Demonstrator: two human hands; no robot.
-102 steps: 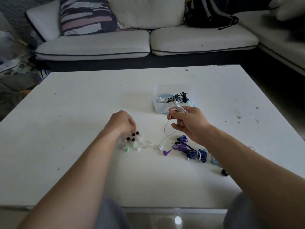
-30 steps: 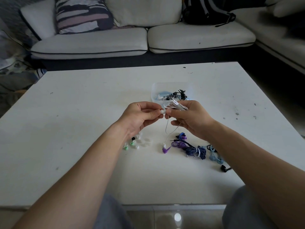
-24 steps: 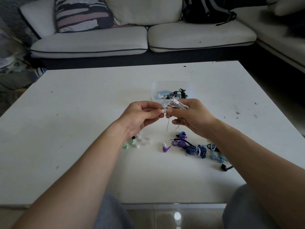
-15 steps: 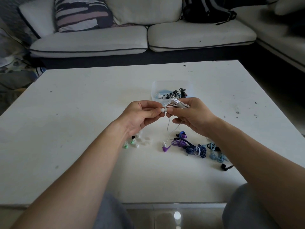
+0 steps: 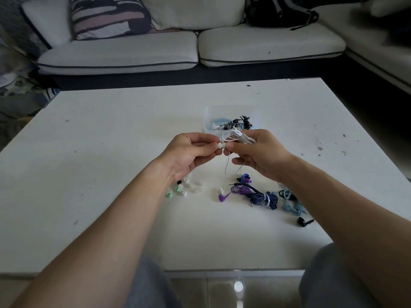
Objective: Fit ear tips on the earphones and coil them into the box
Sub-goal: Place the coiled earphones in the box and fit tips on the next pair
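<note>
Pinching with left hand (image 5: 191, 152): white ear tip (image 5: 219, 145), held against the bud of the white earphones (image 5: 236, 137). Right hand (image 5: 260, 154) grips their looped cable, raised just in front of the box (image 5: 208, 117). Judgement: keep tip square to nozzle, press with slight twist until seated.

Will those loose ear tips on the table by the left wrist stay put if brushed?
The ear tips look tiny and rounded, so they are likely light and apt to roll or skitter on the smooth table. They lie loose and apart, so a sweep would likely scatter them; pinching one at a time seems safer.
</note>
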